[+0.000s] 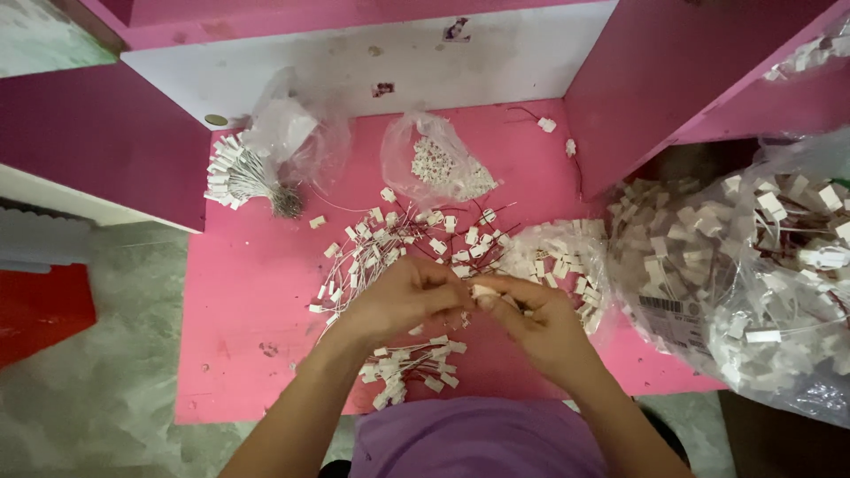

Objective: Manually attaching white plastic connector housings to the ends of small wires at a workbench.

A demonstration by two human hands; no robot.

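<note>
My left hand [400, 296] and my right hand [536, 320] meet over the middle of a pink table [257, 292], fingertips pinched together on a small white connector with thin wires [482, 290]. Just beyond the hands lies a loose pile of the same white connectors on red and white wires [403, 241]. A smaller heap of them [407, 365] lies below my left wrist, near the front edge. An open clear bag of white pieces [567, 261] sits right of my hands.
A tied bundle of wired connectors [239, 177] lies at the back left beside crumpled clear plastic [292, 128]. A clear bag of small white parts [438, 164] sits at the back. A big full bag [753, 274] fills the right. Pink panels [673, 80] enclose the table.
</note>
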